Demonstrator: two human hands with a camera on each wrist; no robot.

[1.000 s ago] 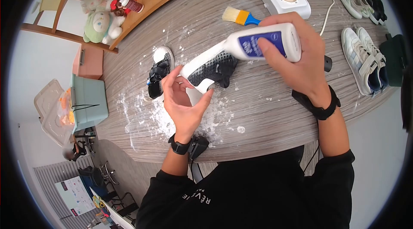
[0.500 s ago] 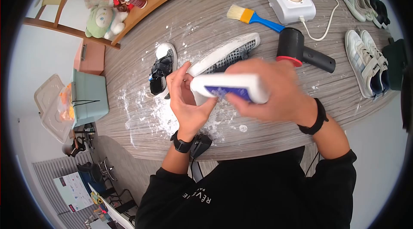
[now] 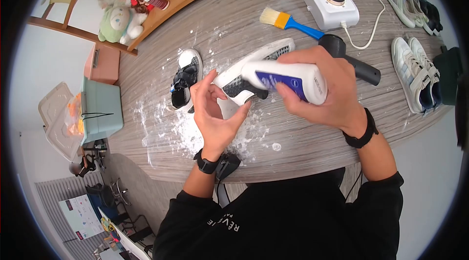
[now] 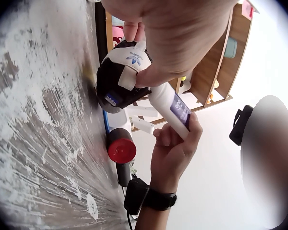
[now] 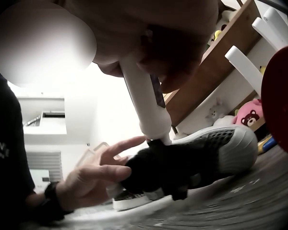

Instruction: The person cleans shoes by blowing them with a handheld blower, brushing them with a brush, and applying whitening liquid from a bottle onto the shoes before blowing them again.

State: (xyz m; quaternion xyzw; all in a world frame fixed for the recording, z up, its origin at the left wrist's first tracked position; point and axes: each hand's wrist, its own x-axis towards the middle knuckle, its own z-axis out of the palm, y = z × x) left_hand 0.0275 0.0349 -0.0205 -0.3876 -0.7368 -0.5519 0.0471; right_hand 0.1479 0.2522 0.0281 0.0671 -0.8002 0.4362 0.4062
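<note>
Gripping a white plastic bottle with a blue label (image 3: 288, 80) in the right hand (image 3: 334, 91), with fingers and thumb wrapped round its body. Tilting it nozzle-down to the side of a black mesh shoe with a white sole (image 3: 256, 58) (hard to tell whether actually touching). Pinching that shoe by its white heel in the left hand (image 3: 215, 123), between thumb and fingers. Holding it on its side, with toe pointing away, at a grey wood-grain tabletop (image 3: 312, 152) smeared with white residue (image 3: 188, 135). Near the left hand, a similar black strapped shoe with a white toe cap (image 3: 185, 81). Beyond, a blue-handled brush with pale bristles (image 3: 299, 26), just beside a black, red-ended hair dryer (image 3: 364, 68) and a white device with a round display (image 3: 325, 5).
</note>
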